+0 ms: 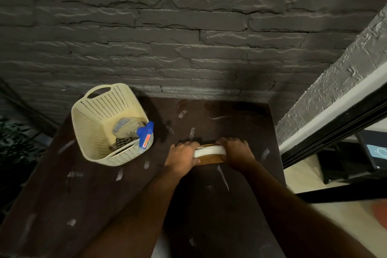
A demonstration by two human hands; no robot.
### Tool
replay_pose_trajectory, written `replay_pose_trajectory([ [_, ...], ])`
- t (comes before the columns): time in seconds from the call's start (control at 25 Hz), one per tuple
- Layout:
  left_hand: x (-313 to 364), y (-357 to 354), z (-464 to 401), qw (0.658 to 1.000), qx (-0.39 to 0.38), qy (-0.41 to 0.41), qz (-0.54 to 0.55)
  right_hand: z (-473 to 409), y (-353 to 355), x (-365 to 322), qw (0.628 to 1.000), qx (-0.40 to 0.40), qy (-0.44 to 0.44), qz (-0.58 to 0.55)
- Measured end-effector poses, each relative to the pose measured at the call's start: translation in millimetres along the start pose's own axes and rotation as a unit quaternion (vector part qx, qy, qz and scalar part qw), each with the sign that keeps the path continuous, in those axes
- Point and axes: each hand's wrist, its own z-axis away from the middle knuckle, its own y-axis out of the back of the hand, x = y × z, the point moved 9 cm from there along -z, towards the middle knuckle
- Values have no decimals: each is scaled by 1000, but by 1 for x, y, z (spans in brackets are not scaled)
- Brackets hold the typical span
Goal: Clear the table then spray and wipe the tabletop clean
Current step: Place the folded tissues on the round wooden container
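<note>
A dark brown table carries scattered pale marks and scraps. Near its middle right, my left hand and my right hand both grip a small stack: a white flat piece on top of a brown wooden board. Each hand holds one end of it, just above or on the tabletop. At the left stands a cream perforated basket. Inside it lies a spray bottle with a blue trigger head and a dark checked cloth.
A dark stone-pattern wall runs right behind the table's far edge. To the right a grey textured pillar and a black frame border the table. Dark plant leaves show at the far left.
</note>
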Motion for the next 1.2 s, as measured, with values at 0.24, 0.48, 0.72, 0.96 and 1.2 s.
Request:
replay_pose_trajectory([
  [0.24, -82, 21, 95, 994, 55, 92, 10, 6, -15, -113, 991, -17, 131, 0],
  [0.48, -197, 37, 246, 968, 106, 225, 32, 38, -62, -291, 958, 0, 282, 58],
  [0.72, -297, 32, 428, 927, 145, 342, 58, 118, -131, -463, 918, -45, 387, 72],
  [0.96, -365, 0, 629, 874, 166, 449, 88, 231, -229, -618, 861, -106, 491, 77],
  [1.2, -398, -92, 790, 803, 134, 568, 121, 337, -360, -707, 794, -174, 570, 119],
])
